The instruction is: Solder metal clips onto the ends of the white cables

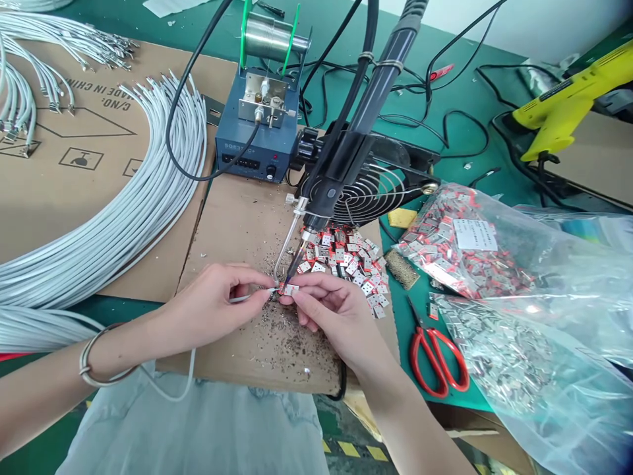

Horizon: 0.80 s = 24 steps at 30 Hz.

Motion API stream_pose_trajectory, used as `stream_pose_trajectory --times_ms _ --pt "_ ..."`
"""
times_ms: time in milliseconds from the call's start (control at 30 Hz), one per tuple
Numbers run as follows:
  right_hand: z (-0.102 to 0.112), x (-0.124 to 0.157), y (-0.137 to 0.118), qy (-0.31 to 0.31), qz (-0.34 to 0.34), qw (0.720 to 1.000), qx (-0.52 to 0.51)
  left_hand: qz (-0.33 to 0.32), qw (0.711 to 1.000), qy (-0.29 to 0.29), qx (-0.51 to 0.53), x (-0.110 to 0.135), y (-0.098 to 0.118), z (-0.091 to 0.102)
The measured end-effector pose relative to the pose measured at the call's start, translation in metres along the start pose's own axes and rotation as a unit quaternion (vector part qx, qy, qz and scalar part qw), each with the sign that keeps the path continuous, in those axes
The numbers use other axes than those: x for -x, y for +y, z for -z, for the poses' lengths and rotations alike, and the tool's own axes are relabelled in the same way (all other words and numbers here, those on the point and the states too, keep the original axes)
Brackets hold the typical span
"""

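My left hand (217, 305) pinches the end of a thin white wire (241, 299) that trails back under my wrist. My right hand (330, 314) pinches a small red and silver component (289, 289). The wire tip meets the component right under the tip of the fixed soldering iron (316, 204) and its solder feed tube (285, 247). Both hands rest over a speckled cardboard sheet (247, 224). A pile of the same red components (346, 257) lies just behind my right hand.
A big curved bundle of white wires (128, 211) lies left on cardboard. A blue solder feeder (257, 132) with a spool, a black fan (370, 188), red scissors (438, 359), clear bags of parts (475, 244) and a yellow glue gun (568, 105) stand around.
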State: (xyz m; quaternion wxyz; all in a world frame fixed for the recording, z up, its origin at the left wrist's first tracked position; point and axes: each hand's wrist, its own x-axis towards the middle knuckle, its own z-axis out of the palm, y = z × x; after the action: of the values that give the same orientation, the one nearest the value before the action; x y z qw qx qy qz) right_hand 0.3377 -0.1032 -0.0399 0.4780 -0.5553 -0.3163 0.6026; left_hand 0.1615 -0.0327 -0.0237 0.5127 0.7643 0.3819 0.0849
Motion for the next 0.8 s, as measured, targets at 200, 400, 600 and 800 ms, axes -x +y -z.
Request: stream_pose_trajectory --times_ms 200,400,600,800 --pt "-0.0005 0.0013 -0.0014 0.001 -0.002 1.0 0.006 0.008 1.0 -0.006 0.002 -0.0011 0.0008 0.0007" --pt "0.001 0.0024 0.0012 0.001 0.009 1.0 0.015 0.014 1.0 0.002 0.014 0.0005 0.0002 0.0002" --pt "0.003 0.0023 0.004 -0.016 0.02 1.0 -0.008 0.007 0.999 0.005 0.031 -0.0013 0.0043 0.0009" --pt "0.0025 0.0011 0.0027 -0.015 0.017 1.0 -0.021 0.022 0.999 -0.01 0.026 -0.0035 0.0056 0.0024"
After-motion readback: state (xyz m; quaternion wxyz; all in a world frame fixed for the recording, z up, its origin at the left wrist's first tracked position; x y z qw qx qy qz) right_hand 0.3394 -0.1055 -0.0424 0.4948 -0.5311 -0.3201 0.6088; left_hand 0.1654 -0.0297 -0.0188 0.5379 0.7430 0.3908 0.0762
